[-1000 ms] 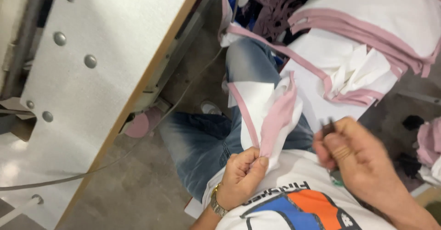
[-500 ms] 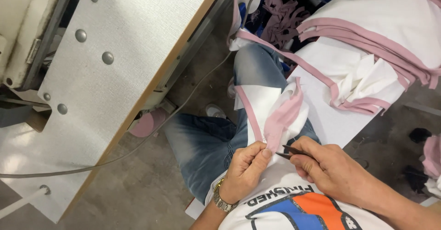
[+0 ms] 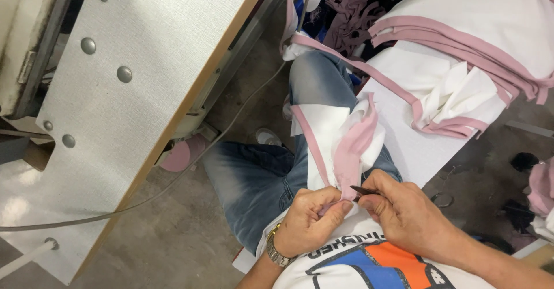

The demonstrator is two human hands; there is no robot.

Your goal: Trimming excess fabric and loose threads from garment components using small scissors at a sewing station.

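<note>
Closer together now than a second ago: right hand [image 3: 404, 214], then held apart and raised beside the cloth, now brought in against the left hand [image 3: 309, 222], with the small dark thread snips [image 3: 363, 192] at the pink binding [image 3: 349, 153]. Already near half a second back; now touching at the fingertips. Looks like trimming at the seam end under way, judged from tool tip meeting fabric edge.

Left hand clenched, pinching the lower tip of the pink binding between thumb and fingers, metal wristwatch [image 3: 277, 253] on the wrist. Right hand closed around the snips, only the slim dark blade end showing past the thumb; whether blades are parted, cannot tell.

White garment piece [image 3: 323, 133] draped over the blue-jeaned lap, soft knit, limp and folded, edged in a matte pink ribbed strip that curls loosely at the top. Stack of like pieces [image 3: 461, 64] on a white board beyond the right knee, toward the upper right corner of the view, well apart from the hands; flat layers, pink borders lined up along the pile's edge.

Sewing table [image 3: 144, 52] at the left, pale textured laminate with round metal bolt heads and a wood-coloured edge band; grey cable [image 3: 173, 185] hanging below its edge over rough concrete floor.
</note>
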